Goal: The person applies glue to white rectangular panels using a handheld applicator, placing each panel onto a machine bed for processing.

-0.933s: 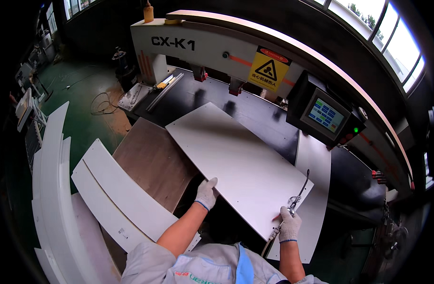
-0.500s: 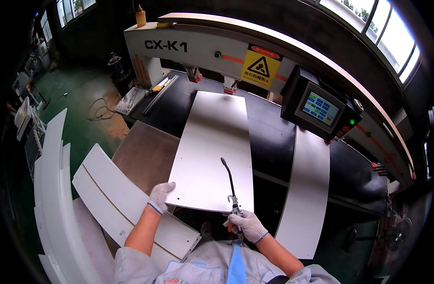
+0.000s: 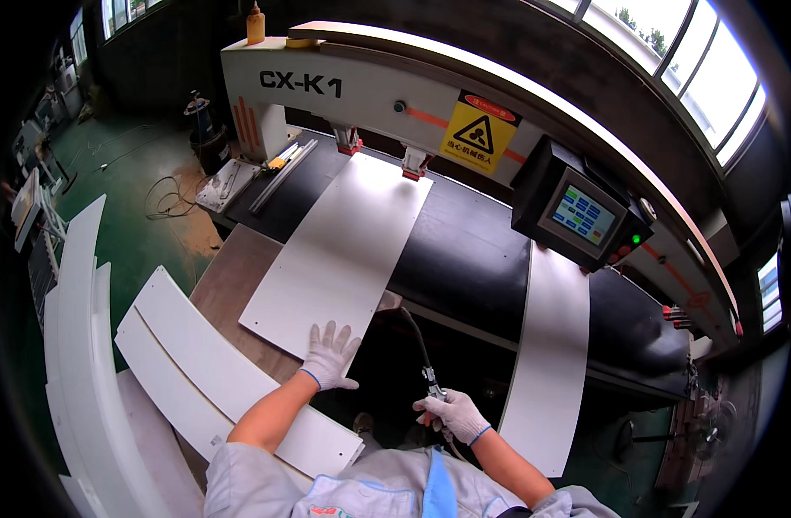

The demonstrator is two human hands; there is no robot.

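Observation:
A long white panel (image 3: 335, 259) lies slanted on the black machine bed, its far end beneath the red-tipped clamps (image 3: 414, 162). My left hand (image 3: 329, 356), in a white knit glove, rests with spread fingers on the panel's near edge, toward the right corner. My gloved right hand (image 3: 454, 416) is wrapped round the handle of an air blow gun (image 3: 431, 382). Its long curved black nozzle points up and away, the tip close to the panel's right edge. Part of the gun's handle is hidden by my fingers.
Another white panel (image 3: 551, 363) lies at the right under the control screen (image 3: 583, 213). White panels with a groove (image 3: 214, 363) lie at lower left, beside a stack of tall white boards (image 3: 85, 371). A brown board (image 3: 233, 281) sits left of the bed. The machine beam (image 3: 370, 91) spans the back.
The panel has swung, its near end going left and away from me. My left hand has let go of the left corner and lies spread on the near edge. The blow gun's nozzle has dropped off the panel.

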